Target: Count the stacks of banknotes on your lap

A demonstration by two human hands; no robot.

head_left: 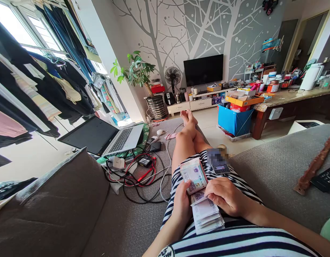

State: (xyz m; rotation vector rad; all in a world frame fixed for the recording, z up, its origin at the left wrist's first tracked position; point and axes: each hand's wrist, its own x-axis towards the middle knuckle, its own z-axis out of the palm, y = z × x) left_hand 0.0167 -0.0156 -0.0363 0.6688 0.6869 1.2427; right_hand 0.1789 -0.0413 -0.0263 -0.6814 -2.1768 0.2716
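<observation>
My left hand (pixel 182 200) is wrapped round the side of a thick stack of banknotes (pixel 194 175); the top note bears a large 5. A single banknote (pixel 198 197) is pinched between the thumb and fingers of my right hand (pixel 224 194), just below the stack. Beneath it, a fanned pile of loose banknotes (pixel 208 216) rests on my lap, on the striped dress (pixel 242 185). A phone (pixel 220 169) lies on my thigh beyond my right hand, its upper part blurred.
Left of my legs sit an open laptop (pixel 122 141), tangled cables (pixel 143 178) and a white charger (pixel 117 163) on the grey sofa (pixel 143 221). To the right lie a black remote (pixel 325 178) and a brown stick-like object (pixel 315 166). A blue box (pixel 234 120) stands by the table.
</observation>
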